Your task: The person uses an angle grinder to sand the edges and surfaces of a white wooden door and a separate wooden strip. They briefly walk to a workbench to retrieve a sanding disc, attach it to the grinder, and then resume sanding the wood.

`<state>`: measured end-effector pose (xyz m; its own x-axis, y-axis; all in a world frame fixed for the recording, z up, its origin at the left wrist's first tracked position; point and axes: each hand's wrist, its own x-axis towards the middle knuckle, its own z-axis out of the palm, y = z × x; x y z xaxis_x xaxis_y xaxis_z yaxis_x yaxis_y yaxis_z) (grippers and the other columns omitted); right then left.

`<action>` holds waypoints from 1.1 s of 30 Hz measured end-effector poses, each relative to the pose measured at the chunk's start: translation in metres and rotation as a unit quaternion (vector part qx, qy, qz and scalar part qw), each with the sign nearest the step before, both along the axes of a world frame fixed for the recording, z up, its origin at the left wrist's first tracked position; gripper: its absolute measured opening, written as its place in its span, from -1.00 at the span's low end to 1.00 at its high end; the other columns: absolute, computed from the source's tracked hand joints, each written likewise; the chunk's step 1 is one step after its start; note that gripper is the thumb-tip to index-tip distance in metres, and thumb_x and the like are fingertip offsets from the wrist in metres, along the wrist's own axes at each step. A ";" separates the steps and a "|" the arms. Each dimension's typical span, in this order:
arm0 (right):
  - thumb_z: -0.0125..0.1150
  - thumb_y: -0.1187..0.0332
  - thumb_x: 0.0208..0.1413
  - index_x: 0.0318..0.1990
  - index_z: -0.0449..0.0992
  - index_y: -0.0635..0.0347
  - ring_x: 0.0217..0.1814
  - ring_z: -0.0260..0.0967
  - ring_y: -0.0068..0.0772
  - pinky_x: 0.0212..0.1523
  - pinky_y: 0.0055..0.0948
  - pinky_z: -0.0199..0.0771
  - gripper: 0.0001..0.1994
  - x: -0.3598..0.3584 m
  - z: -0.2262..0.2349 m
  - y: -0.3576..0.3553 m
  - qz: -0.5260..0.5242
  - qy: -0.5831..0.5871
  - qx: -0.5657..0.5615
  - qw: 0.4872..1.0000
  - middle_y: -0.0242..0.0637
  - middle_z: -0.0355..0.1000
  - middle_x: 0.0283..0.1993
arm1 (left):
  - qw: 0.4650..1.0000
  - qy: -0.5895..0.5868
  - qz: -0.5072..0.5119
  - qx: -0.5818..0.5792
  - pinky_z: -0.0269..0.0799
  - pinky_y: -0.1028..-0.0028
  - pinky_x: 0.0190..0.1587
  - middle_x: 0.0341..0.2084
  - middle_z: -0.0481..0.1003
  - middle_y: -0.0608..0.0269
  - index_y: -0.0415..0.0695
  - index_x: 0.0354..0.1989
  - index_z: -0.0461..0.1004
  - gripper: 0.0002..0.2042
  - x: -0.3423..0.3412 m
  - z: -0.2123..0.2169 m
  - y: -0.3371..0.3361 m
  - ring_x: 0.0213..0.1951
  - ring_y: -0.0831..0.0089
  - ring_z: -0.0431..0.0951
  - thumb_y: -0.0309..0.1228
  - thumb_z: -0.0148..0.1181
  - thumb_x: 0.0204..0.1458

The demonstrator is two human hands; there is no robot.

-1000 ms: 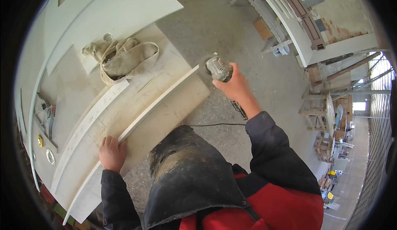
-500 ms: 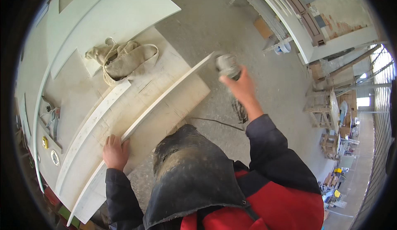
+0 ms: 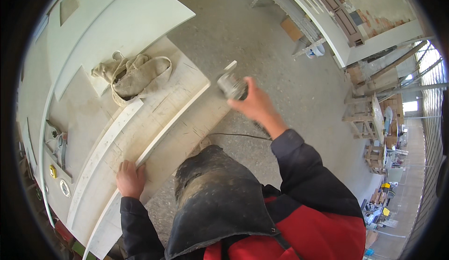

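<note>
The left hand (image 3: 131, 179), at the lower left of the frame, is pinching a long white strip (image 3: 174, 123) between thumb and fingers, probably so that it stays steady on its narrow edge. The right hand (image 3: 256, 102), near the centre, is curled around the body of a small power tool (image 3: 231, 86), which lies over the far end of the strip in the picture. The tool is blurred, so I cannot tell if they touch. The cable (image 3: 241, 135) runs behind the wrist, perhaps to be out of the way.

The pale table (image 3: 187, 152) is dusty, with many dark scratches. On it are a 2nd strip (image 3: 105, 145), a cloth bag (image 3: 140, 78) and a yellow tape measure (image 3: 53, 171). The grey floor (image 3: 206, 35) looks rough, and at the upper right is a white bucket (image 3: 316, 51) beside a loaded rack (image 3: 299, 14).
</note>
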<state>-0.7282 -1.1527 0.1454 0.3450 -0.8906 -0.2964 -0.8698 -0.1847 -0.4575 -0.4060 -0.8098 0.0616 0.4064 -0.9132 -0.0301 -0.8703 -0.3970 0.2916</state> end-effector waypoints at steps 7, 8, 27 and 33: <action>0.53 -0.06 -0.08 0.25 0.37 0.36 0.13 0.56 0.02 0.10 -0.11 0.52 -0.15 -0.070 -0.034 -0.083 -0.208 -0.153 -0.078 0.963 0.07 0.56 0.12 | 1.000 0.024 -0.006 0.018 0.43 -0.01 -0.20 -0.34 0.48 -0.02 -0.21 -0.39 0.43 -0.73 0.008 -0.005 -0.001 -0.19 -0.12 0.52 -0.29 0.38 0.04; 0.53 -0.05 -0.07 0.23 0.39 0.37 0.10 0.55 -0.05 0.09 -0.14 0.51 -0.17 -0.077 -0.036 -0.083 -0.254 -0.209 -0.051 0.943 0.03 0.56 0.10 | 0.999 0.045 -0.005 0.024 0.44 -0.01 -0.19 -0.33 0.50 -0.04 -0.22 -0.36 0.45 -0.73 0.013 -0.004 -0.006 -0.19 -0.14 0.52 -0.28 0.38 0.05; 0.47 -0.16 -0.04 0.38 0.29 0.22 0.13 0.56 0.24 0.10 -0.03 0.56 -0.08 -0.087 -0.003 0.048 -0.143 -0.109 -0.009 0.984 0.18 0.58 0.05 | 0.980 0.094 -0.032 0.171 0.51 0.01 -0.31 -0.49 0.59 -0.06 -0.21 -0.26 0.46 -0.55 0.004 0.023 -0.016 -0.36 -0.10 0.63 -0.11 0.50 -0.08; 0.47 -0.15 -0.03 0.36 0.28 0.23 0.04 0.58 0.27 0.03 0.00 0.58 -0.09 -0.048 0.016 0.083 -0.013 -0.090 0.056 0.994 0.19 0.59 -0.01 | 0.990 0.070 -0.050 0.112 0.51 0.01 -0.32 -0.42 0.58 -0.07 -0.19 -0.23 0.41 -0.60 0.002 0.013 0.004 -0.34 -0.12 0.62 -0.19 0.43 -0.06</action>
